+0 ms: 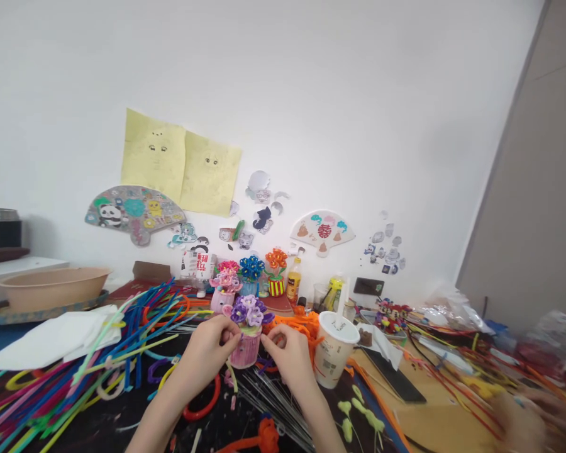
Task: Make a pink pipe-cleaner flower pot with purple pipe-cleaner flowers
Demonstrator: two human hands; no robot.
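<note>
A small pink pot [244,350] made of fuzzy pipe cleaners stands upright between my hands. Purple and lilac pipe-cleaner flowers [248,311] fill its top. My left hand [213,345] is closed at the pot's left side, thumb and curled fingers against it. On the other side, my right hand [287,351] has its thumb and forefinger closed at the pot's edge, just under the purple petals. The fingertips partly hide where they touch. A red ring [202,402] of pipe cleaner lies below my left wrist. Thin wires [276,402] lie between my forearms.
A lidded paper cup [336,352] with a straw stands close to my right hand. Loose coloured pipe cleaners [108,358] spread at left. Finished flower pots [276,277] and a yellow bottle [293,280] line the wall. Another person's blurred hands [532,415] are at far right.
</note>
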